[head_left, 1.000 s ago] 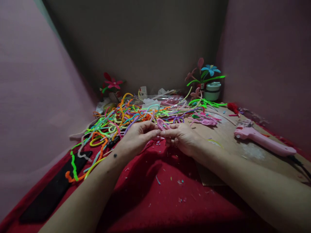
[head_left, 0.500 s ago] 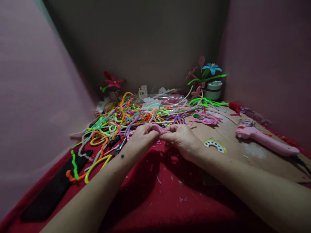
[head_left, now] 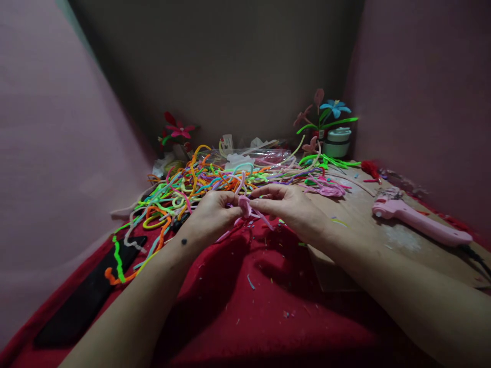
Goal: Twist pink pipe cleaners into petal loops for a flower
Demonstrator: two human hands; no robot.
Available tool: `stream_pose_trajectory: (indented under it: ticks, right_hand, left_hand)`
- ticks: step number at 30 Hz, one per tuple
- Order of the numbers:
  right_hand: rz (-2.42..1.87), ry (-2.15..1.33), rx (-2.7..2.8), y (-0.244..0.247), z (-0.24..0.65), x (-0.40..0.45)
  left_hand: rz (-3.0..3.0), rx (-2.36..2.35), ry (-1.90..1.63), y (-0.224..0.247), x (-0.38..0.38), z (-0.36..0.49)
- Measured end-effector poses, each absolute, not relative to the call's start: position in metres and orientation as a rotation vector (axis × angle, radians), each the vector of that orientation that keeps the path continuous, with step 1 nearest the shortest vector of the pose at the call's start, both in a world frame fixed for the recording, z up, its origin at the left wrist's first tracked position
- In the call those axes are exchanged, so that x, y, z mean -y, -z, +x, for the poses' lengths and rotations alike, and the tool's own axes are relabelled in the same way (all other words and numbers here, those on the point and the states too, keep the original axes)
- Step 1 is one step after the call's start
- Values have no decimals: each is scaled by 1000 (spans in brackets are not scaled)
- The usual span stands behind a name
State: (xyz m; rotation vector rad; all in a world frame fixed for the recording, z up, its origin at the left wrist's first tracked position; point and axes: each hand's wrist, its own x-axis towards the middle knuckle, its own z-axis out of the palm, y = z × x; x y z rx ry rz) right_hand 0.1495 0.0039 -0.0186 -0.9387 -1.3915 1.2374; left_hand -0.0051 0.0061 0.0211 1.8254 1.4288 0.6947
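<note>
A person's two bare hands meet above a table covered in red cloth (head_left: 276, 327), seen from the head looking forward and down. Between their fingertips, at the centre of the view, is a small looped piece of pink fuzzy stem (head_left: 244, 205), with loose pink ends hanging below it.

The left hand (head_left: 217, 212) is nearly closed, thumb and forefinger pinching the pink piece from its left side. The right hand (head_left: 293, 207) is partly open, with a narrow gap between forefinger and thumb; its thumb tip meets the piece's right edge, but whether it grips cannot be told.

Just beyond the hands lies a wide tangle of fuzzy stems (head_left: 215, 176) in orange, green, yellow, purple and blue. A bundle of pink strands (head_left: 328, 189) rests to the right, on a sheet of brown cardboard (head_left: 356, 220). Farther right on the cardboard is a pink glue gun (head_left: 425, 222) with a dark cord.

At the left, a flat black object (head_left: 76, 306) lies on the cloth, near the left forearm. At the back right, a blue flower (head_left: 335, 108) rises near a pale lidded jar (head_left: 337, 145); a pink flower (head_left: 180, 130) stands at the back left. Tiny coloured scraps dot the cloth below the hands.
</note>
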Motion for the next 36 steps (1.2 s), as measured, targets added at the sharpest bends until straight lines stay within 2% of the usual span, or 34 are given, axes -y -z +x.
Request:
stream_pose_trajectory:
  ticks: [7,14,17,26,36]
  right_hand:
    - [-929,-1055,1444,23,146,2]
    - [-803,-1323,1159,32,142,0]
    - [-823,-1304,1174,30,142,1]
    - [-1026,-847,1397,28,141,4]
    - [-1022,-922,1375,33,138,4]
  left_hand:
    - [1680,-1253,-631,-9,-3,0]
    - [1428,-1050,-658,-12,-2,1]
    - [1371,-1004,-636,-9,-3,1]
    - [1468,-1121,-814,-1,-1,12]
    - [1665,-1278,-701,-5,2,15]
